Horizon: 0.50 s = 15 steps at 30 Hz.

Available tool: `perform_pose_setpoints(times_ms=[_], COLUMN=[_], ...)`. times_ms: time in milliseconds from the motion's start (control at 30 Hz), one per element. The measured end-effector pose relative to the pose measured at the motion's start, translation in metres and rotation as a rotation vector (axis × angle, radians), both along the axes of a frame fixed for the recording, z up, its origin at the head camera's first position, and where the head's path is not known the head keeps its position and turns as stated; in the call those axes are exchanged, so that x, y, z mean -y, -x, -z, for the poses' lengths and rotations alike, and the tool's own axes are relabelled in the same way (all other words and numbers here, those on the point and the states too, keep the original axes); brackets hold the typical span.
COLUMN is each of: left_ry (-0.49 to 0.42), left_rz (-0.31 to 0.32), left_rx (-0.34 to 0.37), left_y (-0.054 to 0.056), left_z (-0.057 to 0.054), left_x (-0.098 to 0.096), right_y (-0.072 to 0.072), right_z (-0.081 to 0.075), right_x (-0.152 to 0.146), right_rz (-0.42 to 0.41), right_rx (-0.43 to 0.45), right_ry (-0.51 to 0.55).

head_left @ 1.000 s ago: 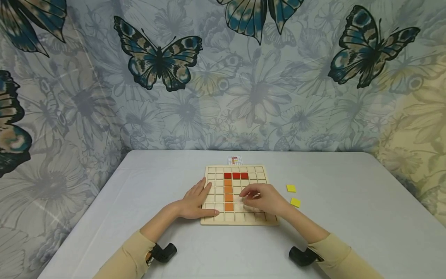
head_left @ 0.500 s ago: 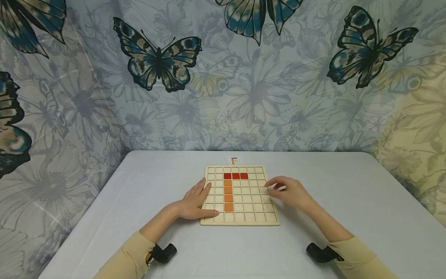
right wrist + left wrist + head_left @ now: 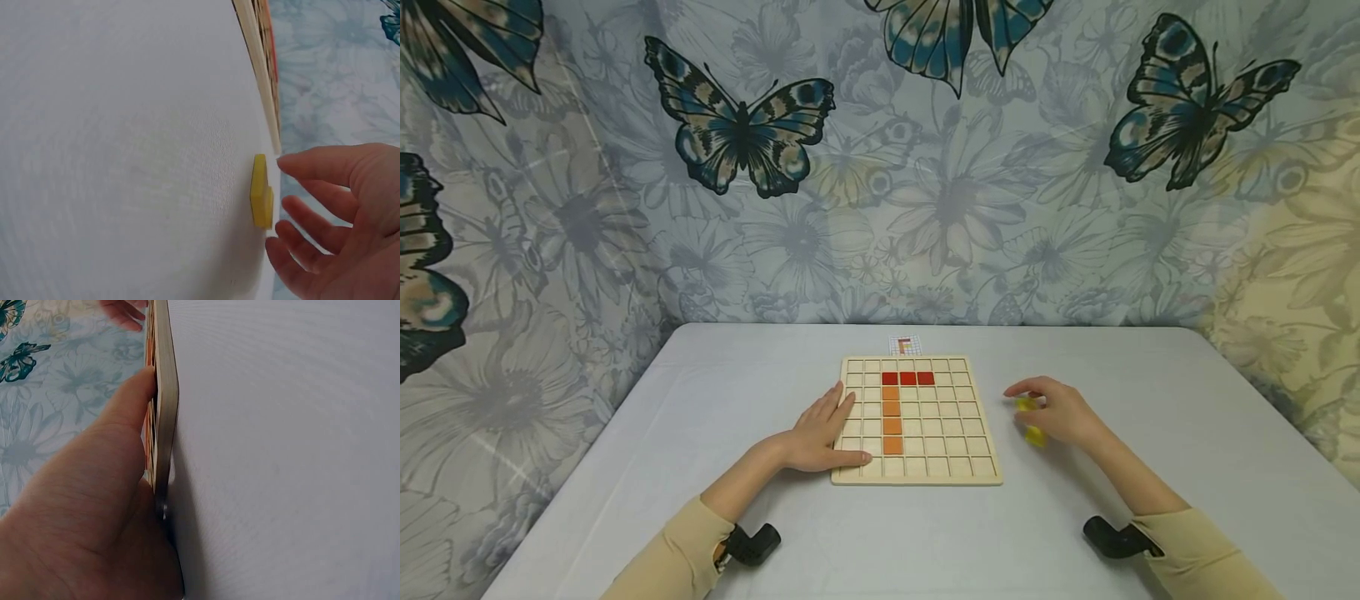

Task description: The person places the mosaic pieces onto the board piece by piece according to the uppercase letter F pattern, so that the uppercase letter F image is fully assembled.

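A wooden grid board (image 3: pixel 951 427) lies on the table. Set in its cells are a short row of red tiles (image 3: pixel 907 378) and, running down from its left end, a column of orange tiles (image 3: pixel 891 408). My left hand (image 3: pixel 818 435) rests on the board's left edge, fingers spread and thumb (image 3: pixel 134 394) on the near left corner. Right of the board, my right hand (image 3: pixel 1060 412) hovers at two yellow tiles (image 3: pixel 1035 437), partly covering them. In the right wrist view its fingers are apart and loosely bent beside a yellow tile (image 3: pixel 258 190), holding nothing.
A small printed card (image 3: pixel 905 344) with a coloured grid pattern lies just behind the board. The white-covered table (image 3: pixel 760 358) backs onto a wall hanging (image 3: pixel 880 208) with butterflies and flowers. A black wrist camera (image 3: pixel 1116 537) sits by each sleeve cuff.
My right hand has moved from over the board's middle out to the right, to the yellow tiles. The left hand and the tiles on the board have stayed put.
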State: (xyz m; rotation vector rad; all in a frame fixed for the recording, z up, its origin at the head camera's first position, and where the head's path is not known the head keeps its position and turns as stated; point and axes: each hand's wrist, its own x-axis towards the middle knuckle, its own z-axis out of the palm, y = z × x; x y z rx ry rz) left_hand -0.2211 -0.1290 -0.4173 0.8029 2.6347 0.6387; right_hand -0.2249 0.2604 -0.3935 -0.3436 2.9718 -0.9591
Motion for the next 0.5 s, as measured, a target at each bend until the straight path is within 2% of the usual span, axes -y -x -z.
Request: perform_pose_setpoints(times_ms=[500], left_ry=[0.003], left_rz=[-0.001], left_rx=[0.0], left_y=[0.0025], left_z=[0.0022], left_x=[0.0001], right_y=[0.0049], right_z=[0.0025], right_x=[0.0], right_rz=[-0.003], right_rx=[-0.002], right_ry=[-0.012])
